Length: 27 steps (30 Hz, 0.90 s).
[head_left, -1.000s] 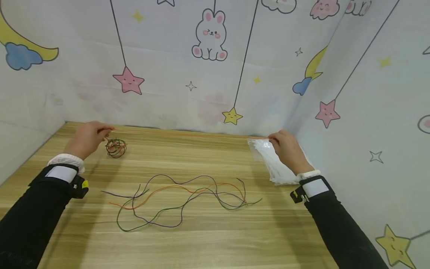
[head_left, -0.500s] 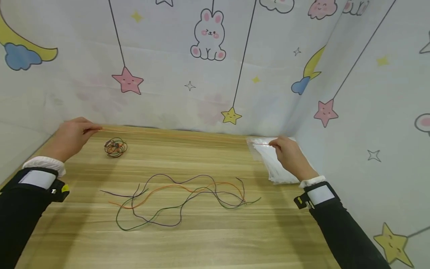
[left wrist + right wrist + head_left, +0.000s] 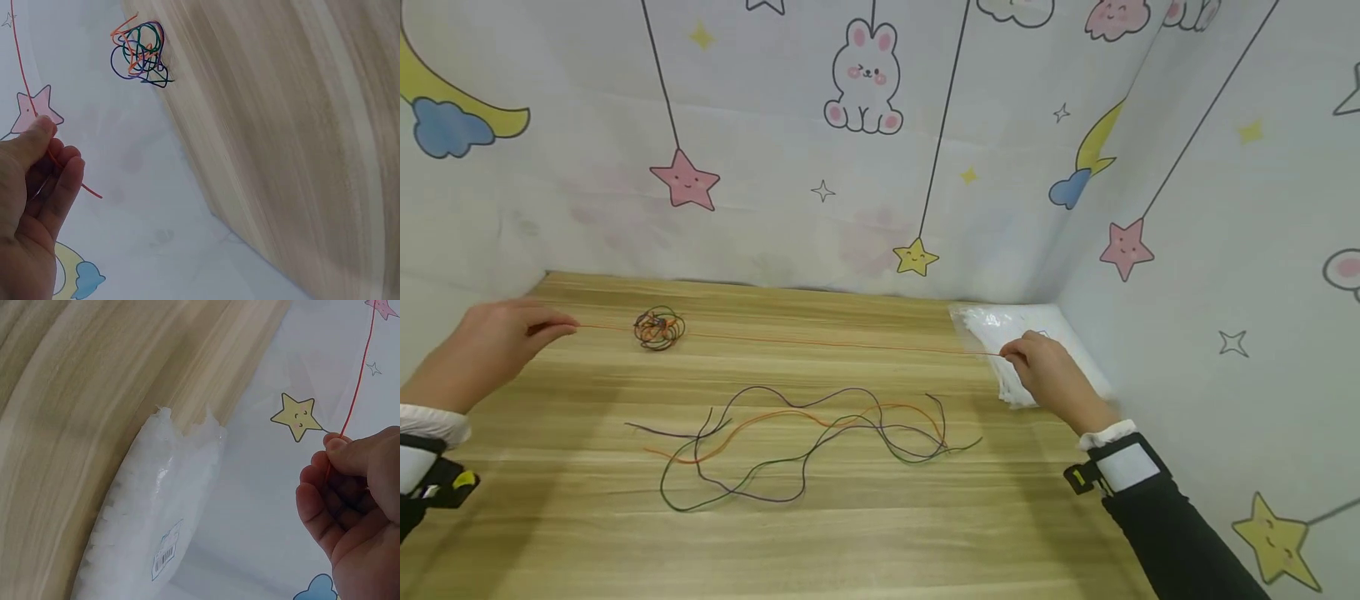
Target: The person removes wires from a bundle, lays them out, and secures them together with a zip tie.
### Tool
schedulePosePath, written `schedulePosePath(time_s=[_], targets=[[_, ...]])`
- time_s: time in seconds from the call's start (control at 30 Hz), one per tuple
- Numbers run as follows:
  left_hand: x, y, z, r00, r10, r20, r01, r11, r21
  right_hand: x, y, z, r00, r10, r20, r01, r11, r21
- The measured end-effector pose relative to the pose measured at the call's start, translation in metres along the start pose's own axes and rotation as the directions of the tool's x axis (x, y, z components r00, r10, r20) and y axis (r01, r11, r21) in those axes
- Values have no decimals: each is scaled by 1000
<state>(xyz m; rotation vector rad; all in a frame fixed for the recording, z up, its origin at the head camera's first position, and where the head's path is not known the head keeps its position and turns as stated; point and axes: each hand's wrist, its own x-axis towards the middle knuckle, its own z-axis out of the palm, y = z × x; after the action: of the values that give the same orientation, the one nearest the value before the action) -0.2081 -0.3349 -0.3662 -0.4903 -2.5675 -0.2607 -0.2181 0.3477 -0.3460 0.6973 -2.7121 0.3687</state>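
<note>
A thin orange cord (image 3: 842,344) is stretched almost straight between the two hands above the table. My left hand (image 3: 497,346) pinches it near one end between thumb and fingers. In the left wrist view, a short tail of the cord (image 3: 92,191) pokes out past the fingers. At the other side, my right hand (image 3: 1052,375) pinches the cord, which looks red in the right wrist view. Behind the stretched cord sits a tangled bundle of orange, green and purple cords (image 3: 658,327). Nearer, several loose wavy cords (image 3: 805,458) in purple, orange and green lie across one another.
A clear plastic bag with white contents (image 3: 169,506) lies at the back right, partly behind the right hand, with a barcode label on it. White cloth walls (image 3: 760,125) printed with stars and a rabbit enclose the wooden table (image 3: 820,558).
Both hands have come nearer, bringing the orange cord toward the front. My left hand has also swung outward to the left, away from the tangled bundle. The loose cords have not moved.
</note>
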Motion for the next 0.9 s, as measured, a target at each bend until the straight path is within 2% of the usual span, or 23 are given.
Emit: schedulePosePath(time_s=[0.07, 0.23, 0.37, 0.7, 0.9], targets=[[-6, -1, 1, 1000, 29, -4, -29, 1000, -3, -3, -2, 1, 1000, -12, 13, 13, 1000, -4], [-18, 0, 2, 999, 43, 16, -42, 999, -11, -10, -4, 5, 1000, -6, 28, 6, 1000, -12], [-26, -2, 3, 998, 33, 55, -32, 999, -12, -16, -2, 10, 1000, -6, 20, 6, 1000, -1], [-48, -6, 7, 995, -2, 100, 5, 1000, -30, -27, -5, 17, 999, 26, 47, -27, 999, 35], [-54, -8, 13, 995, 27, 98, -20, 997, -70, -36, -6, 17, 998, 42, 57, -42, 999, 10]])
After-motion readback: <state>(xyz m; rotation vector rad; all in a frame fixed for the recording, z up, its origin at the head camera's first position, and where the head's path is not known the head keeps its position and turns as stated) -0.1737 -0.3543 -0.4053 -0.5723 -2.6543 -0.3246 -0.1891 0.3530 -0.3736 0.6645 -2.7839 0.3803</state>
